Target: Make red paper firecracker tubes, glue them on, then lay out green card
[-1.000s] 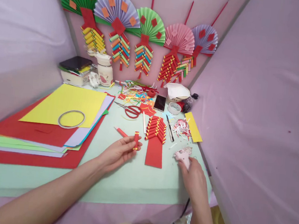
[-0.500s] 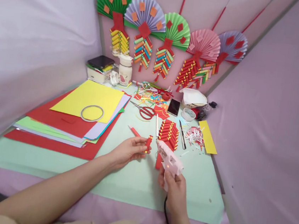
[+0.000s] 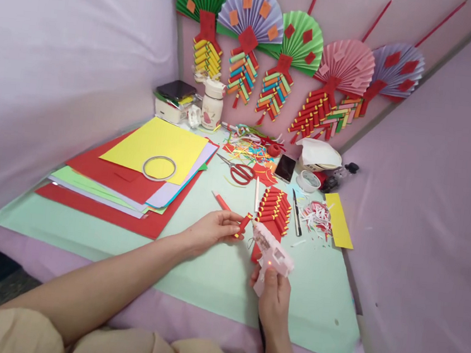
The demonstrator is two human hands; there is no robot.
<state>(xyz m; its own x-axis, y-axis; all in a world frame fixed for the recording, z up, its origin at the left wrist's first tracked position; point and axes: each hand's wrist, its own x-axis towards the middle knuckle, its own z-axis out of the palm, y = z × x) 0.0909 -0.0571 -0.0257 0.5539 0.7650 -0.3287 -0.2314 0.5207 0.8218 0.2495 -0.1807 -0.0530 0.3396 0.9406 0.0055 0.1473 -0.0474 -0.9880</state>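
Pinched in the fingers of my left hand is a small red paper roll with yellow bands at its ends. My right hand is closed round the handle of a pale pink hot glue gun, whose small orange light glows. The gun's nozzle points at the roll, close to its side; whether they touch I cannot tell. Just behind the nozzle lies a strip of red paper with rows of red paper rolls on it. The gun covers part of that strip. A red pen-like tool lies beyond my left hand.
Stacked coloured paper with a grey ring on top lies left. Red-handled scissors, a phone, a tape roll, a craft knife and paper scraps spread across the table. Paper fans hang behind.
The view has shifted, so the table things sit further right. The roll in my left hand is tilted more, and the glue gun's nozzle is nearer to it. Both holds are unchanged.
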